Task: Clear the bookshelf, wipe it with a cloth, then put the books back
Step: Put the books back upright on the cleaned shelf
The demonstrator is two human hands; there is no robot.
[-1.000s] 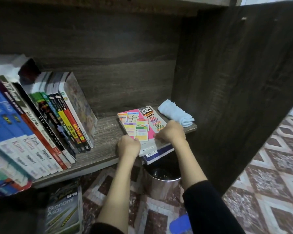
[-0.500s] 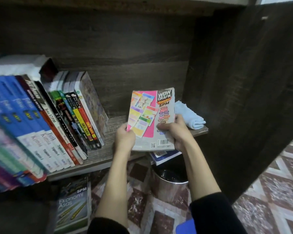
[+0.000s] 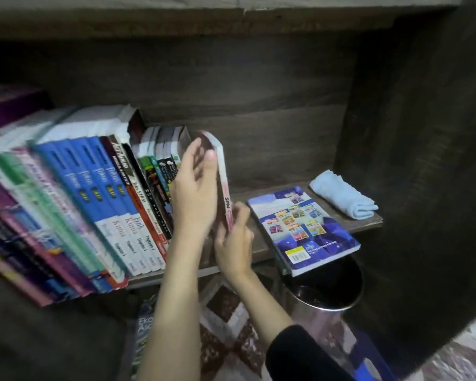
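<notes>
Head view: nearest is your black sleeve (image 3: 300, 356) on the right arm, over patterned floor tiles (image 3: 228, 312). An "Eko…" book (image 3: 142, 334) lies on the floor below the shelf, left of your arms. A metal bin (image 3: 327, 306) stands on the floor under the shelf's front right edge. Your right hand (image 3: 234, 240) is at the front edge of the shelf (image 3: 241, 192), fingers curled round the lower end of the pink book (image 3: 226, 188), grasping it. Your left hand (image 3: 195, 188) lies against the book's left face, fingers nearly straight, thumb up by the spine, pressing rather than clutching; it is motion-blurred, so take that loosely. The pink book stands on end, leaning left, spine marked "SPM" toward you, just right of the row of books (image 3: 107, 193) that fills the shelf's left half, with your left hand between the two. The row also leans left. A blue book (image 3: 302, 229) lies flat on the right half, back cover up, overhanging the front edge above the bin. A folded light-blue cloth (image 3: 344, 193) lies in the rear right corner, just beside the blue book and not on it. The dark wood back panel (image 3: 259, 119) is behind.
</notes>
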